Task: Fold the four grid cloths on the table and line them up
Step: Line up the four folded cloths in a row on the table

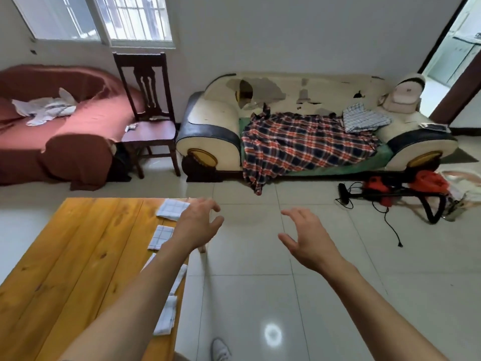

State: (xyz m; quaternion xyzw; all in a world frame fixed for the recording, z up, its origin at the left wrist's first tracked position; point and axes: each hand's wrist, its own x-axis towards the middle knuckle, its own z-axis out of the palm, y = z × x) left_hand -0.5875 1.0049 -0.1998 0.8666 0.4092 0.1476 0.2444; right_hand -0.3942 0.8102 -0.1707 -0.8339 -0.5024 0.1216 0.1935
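Both hands up in the air, holding nothing: the left hand hangs over the table's right edge, fingers loosely spread and curved, and the right hand floats over the tiled floor, fingers apart too. On the wooden table, folded grid cloths sit in a row along that right edge, partly hidden behind the left forearm. A plaid blanket drapes the sofa beyond.

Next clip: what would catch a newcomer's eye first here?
Two bare forearms reach forward, left hand and right hand open over the floor, holding nothing. Left of them, folded grid cloths line the wooden table's right edge. Behind, a plaid blanket spills off a worn sofa.
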